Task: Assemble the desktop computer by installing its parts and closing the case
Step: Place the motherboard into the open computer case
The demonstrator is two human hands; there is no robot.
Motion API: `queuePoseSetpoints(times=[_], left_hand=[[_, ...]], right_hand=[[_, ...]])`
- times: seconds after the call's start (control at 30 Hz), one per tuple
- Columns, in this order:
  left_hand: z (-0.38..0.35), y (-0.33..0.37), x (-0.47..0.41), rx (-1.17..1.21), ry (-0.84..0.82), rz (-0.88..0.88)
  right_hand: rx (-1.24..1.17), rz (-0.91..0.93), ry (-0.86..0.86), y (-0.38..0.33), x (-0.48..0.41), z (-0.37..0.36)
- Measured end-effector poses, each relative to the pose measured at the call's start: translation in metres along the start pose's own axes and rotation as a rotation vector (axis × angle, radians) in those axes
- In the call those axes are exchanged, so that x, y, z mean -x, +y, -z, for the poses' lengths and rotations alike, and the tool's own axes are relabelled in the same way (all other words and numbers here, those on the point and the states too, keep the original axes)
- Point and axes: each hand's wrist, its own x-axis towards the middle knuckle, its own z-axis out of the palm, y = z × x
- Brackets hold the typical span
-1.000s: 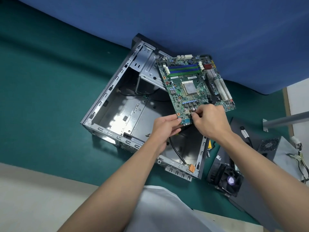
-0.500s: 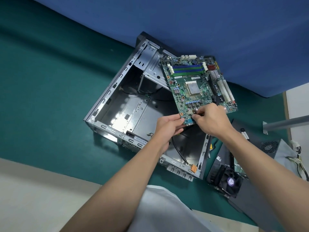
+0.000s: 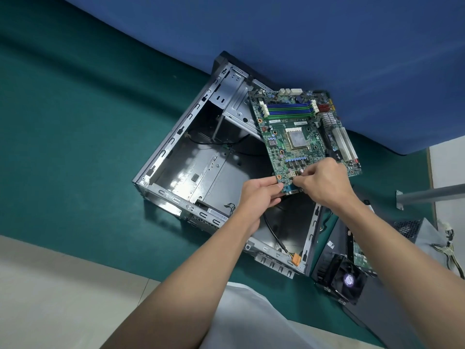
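Little has moved since a second ago: the motherboard (image 3: 297,137) has come only slightly lower toward the open case (image 3: 161,159), and both hands hold the same near edge as before. The board hangs in the air, tilted, over the far right part of the case, which lies on the green worktop (image 3: 75,147). I judge the board to be light and stiff but fragile. Its socket, slots and small parts should not be pressed, and bending would harm it, so the bare edges and corners are the places to hold. The left hand (image 3: 259,197) has its grip closed on the near left corner, thumb on top and fingers beneath. The right hand (image 3: 324,182) has its grip closed on the near edge just beside it, fingertips curled among the small components — what exactly they touch I cannot tell.
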Motion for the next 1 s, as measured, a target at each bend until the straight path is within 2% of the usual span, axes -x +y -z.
queuePoseSetpoints(times=[0.5,0.7,1.0], left_hand=[[0.000,0.002,0.002,-0.003,0.012,0.010],[-0.002,0.003,0.004,-0.002,0.002,0.015],[-0.002,0.004,0.006,0.020,0.024,0.016]], right_hand=[[-0.068,-0.038,0.009,0.000,0.001,-0.005],[-0.010,0.016,0.017,-0.001,0.004,-0.010],[-0.146,-0.066,0.063,0.000,0.010,-0.011]])
